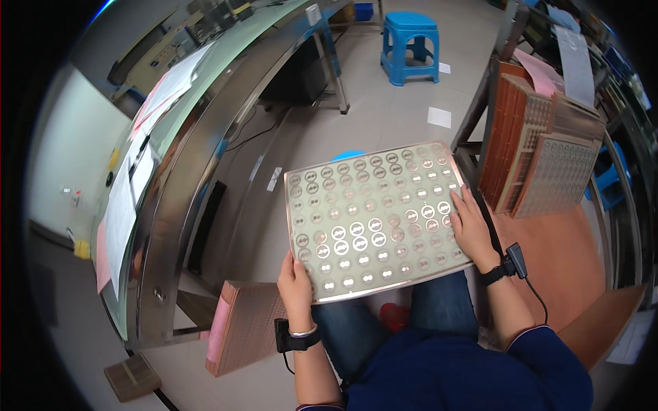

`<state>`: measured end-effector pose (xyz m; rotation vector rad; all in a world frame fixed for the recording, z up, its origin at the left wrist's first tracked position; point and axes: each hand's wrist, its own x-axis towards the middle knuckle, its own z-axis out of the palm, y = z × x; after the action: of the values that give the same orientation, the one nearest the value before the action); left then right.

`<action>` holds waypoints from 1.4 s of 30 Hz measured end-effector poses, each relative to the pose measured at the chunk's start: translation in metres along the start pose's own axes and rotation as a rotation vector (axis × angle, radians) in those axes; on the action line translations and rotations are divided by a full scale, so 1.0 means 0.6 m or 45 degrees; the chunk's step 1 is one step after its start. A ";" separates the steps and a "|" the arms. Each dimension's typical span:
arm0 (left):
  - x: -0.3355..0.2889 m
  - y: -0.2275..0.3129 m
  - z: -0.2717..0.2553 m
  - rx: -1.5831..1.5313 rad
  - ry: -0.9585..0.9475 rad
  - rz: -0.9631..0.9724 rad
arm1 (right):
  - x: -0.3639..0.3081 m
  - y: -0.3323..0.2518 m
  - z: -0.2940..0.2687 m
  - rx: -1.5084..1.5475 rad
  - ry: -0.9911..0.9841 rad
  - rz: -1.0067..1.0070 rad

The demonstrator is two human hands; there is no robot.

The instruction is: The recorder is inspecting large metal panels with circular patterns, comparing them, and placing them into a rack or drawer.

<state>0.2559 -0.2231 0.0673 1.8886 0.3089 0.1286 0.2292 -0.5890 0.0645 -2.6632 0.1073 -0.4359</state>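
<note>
A large rectangular circuit board panel (370,205) is held tilted above my lap. Its pale face carries rows of round metallic pads, several of them shining in the light, and a copper-coloured border runs round the edge. My left hand (295,288) grips the lower left edge, its thumb on the near face and the other fingers mostly hidden. At the right edge, my right hand (471,229) holds the panel with its fingers laid over the face; its thumb is not clearly visible. Both wrists wear black straps with small devices and cables.
A workbench (226,89) with a metal edge runs along the left, bearing papers (133,198). On the right, upright panels (541,151) stand on a copper-coloured board (548,246). Another stack of panels (247,325) leans at lower left. A blue stool (410,48) stands ahead.
</note>
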 end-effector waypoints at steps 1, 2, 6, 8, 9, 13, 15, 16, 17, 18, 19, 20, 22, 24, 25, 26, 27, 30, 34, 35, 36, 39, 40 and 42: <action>0.003 -0.011 0.000 0.177 0.057 0.237 | 0.000 0.001 0.000 0.000 -0.011 -0.021; -0.005 0.016 0.003 0.211 0.082 0.199 | 0.000 0.005 0.002 0.007 0.000 -0.011; -0.028 0.073 0.001 -0.290 0.145 0.072 | 0.002 0.024 -0.002 0.333 0.058 0.066; -0.032 0.074 -0.006 -0.414 0.151 0.078 | 0.004 0.028 -0.014 0.866 0.094 0.189; -0.034 0.074 -0.008 -0.530 0.138 0.083 | 0.003 0.028 -0.027 1.144 0.094 0.276; -0.035 0.049 -0.022 -0.711 0.066 0.037 | 0.009 0.063 -0.065 1.624 0.192 0.496; -0.038 0.032 -0.026 -0.843 0.002 -0.070 | 0.013 0.038 -0.093 1.787 0.226 0.497; -0.041 0.035 -0.023 -0.881 -0.009 -0.073 | 0.011 0.042 -0.101 1.779 0.249 0.489; -0.044 0.039 -0.024 -0.891 -0.030 -0.063 | 0.007 0.046 -0.109 1.773 0.214 0.480; -0.045 0.042 -0.029 -0.931 -0.055 -0.072 | 0.004 0.050 -0.117 1.767 0.179 0.472; -0.046 0.042 -0.035 -0.973 -0.077 -0.080 | 0.002 0.049 -0.126 1.760 0.202 0.463; -0.045 0.036 -0.041 -1.017 -0.101 -0.087 | 0.001 0.045 -0.130 1.781 0.203 0.438; -0.042 0.041 -0.052 -1.018 -0.156 -0.106 | 0.002 0.033 -0.140 1.825 0.202 0.390; -0.044 0.062 -0.053 -0.936 -0.178 -0.131 | 0.003 0.035 -0.150 1.793 0.214 0.339; -0.043 0.065 -0.054 -0.933 -0.180 -0.124 | 0.005 0.032 -0.153 1.767 0.205 0.290; -0.042 0.066 -0.055 -0.957 -0.129 -0.058 | 0.005 0.028 -0.159 1.772 0.208 0.288; -0.042 0.067 -0.057 -0.980 -0.077 0.007 | 0.004 0.025 -0.169 1.739 0.256 0.266; -0.046 0.082 -0.065 -1.106 -0.171 0.234 | 0.009 0.047 -0.190 1.683 0.329 0.114; -0.043 0.088 -0.055 -0.971 -0.104 0.542 | 0.039 0.016 -0.191 1.964 0.263 -0.254; -0.046 0.098 -0.031 -1.112 -0.003 0.398 | 0.047 0.011 -0.192 2.239 0.138 -0.448; -0.051 0.120 -0.022 -1.155 -0.025 0.219 | 0.052 0.054 -0.167 2.198 0.064 -0.562; -0.048 0.113 -0.017 -1.279 -0.017 0.105 | 0.039 -0.010 -0.167 2.553 0.224 0.279; -0.046 0.104 -0.024 -1.199 -0.030 0.066 | 0.037 -0.003 -0.155 2.469 0.097 0.408; -0.049 0.102 -0.029 -1.175 -0.021 0.084 | 0.016 -0.002 -0.146 2.462 0.194 0.430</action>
<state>0.2326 -0.2341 0.1324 0.9828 0.1321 0.2500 0.2104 -0.6251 0.1426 -0.6926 0.0904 -0.3066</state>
